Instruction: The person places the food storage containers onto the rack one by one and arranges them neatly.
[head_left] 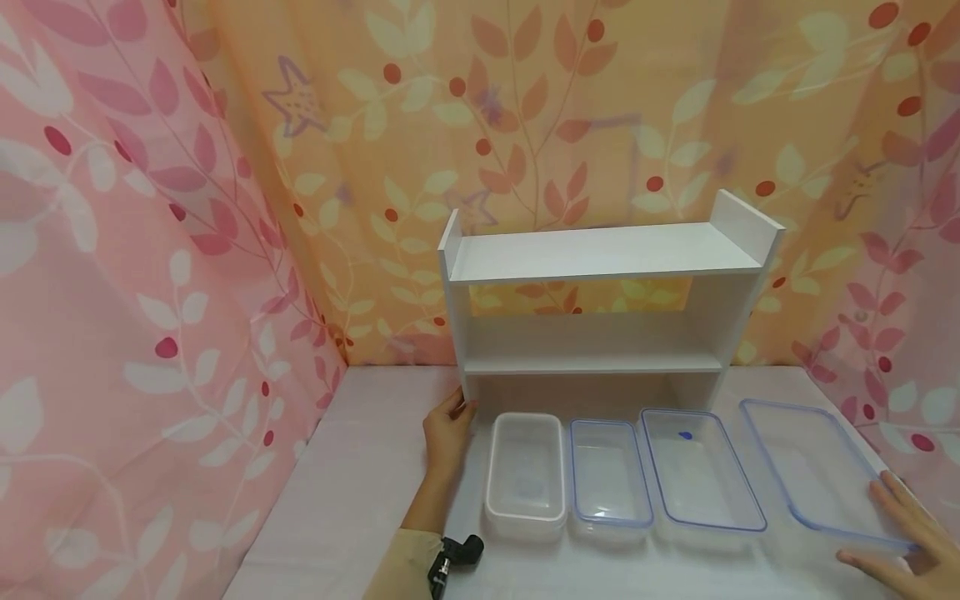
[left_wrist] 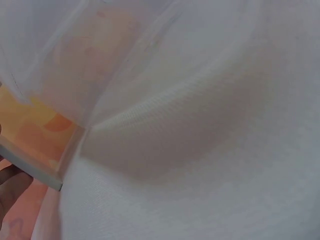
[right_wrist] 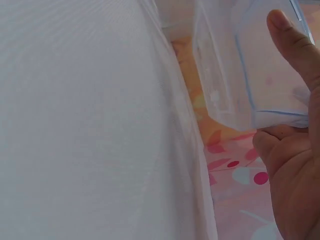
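A white shelf [head_left: 592,364] with two visible boards stands at the back of the table. My left hand [head_left: 448,433] holds the lower front edge of its left side panel; in the left wrist view, the fingers [left_wrist: 12,190] are at the panel's edge, partly out of frame. Four clear plastic containers form a row before the shelf: a white-rimmed one [head_left: 525,467], a small blue-rimmed one [head_left: 611,471], a medium one [head_left: 705,475] and a large one [head_left: 817,467] at the right. Fingers spread, my right hand [head_left: 911,533] touches the large container's right side near its front corner.
White cloth covers the table [head_left: 337,500]. Patterned orange curtain [head_left: 525,108] hangs behind the shelf, and pink curtain [head_left: 150,292] hangs along the left side. A black wrist camera [head_left: 453,557] sits at my left sleeve.
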